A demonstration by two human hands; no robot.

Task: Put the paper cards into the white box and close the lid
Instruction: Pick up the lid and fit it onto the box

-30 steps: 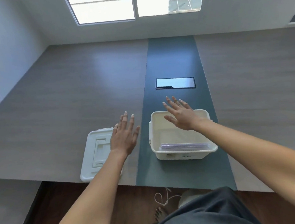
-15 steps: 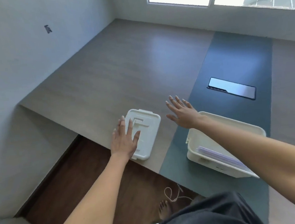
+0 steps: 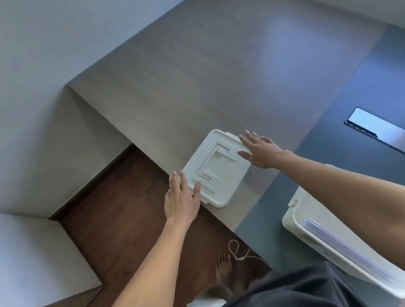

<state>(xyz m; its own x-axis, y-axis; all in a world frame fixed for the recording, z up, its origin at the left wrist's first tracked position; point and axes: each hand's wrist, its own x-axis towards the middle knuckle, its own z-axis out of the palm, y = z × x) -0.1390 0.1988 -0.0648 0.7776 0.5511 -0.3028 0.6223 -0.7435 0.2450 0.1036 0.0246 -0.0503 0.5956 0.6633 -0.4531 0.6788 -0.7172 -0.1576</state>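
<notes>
Two hands: both are bracketing the lid (image 3: pixel 216 168), likely readying a two-sided lift.
Left hand (image 3: pixel 181 199): flat, fingers (image 3: pixel 174 184) spread, touching the lid's lower-left edge, gripping nothing.
Right hand (image 3: pixel 261 149): outstretched, unclenched, resting at its upper-right edge.
Paper cards (image 3: pixel 347 251): lying inside the white box (image 3: pixel 300 220), lower right on the tabletop (image 3: pixel 214 78).

The lid (image 3: pixel 218 167) I reached for was plain off-white, and so was the box (image 3: pixel 300 220). The cards (image 3: pixel 347 248) in it were white with a pale lilac tinge. My table (image 3: pixel 190 85) was grey-brown with a fine wood grain, crossed by a dark blue-grey band (image 3: pixel 368 104). The floor (image 3: pixel 119 224) below was dark reddish-brown wood.
</notes>
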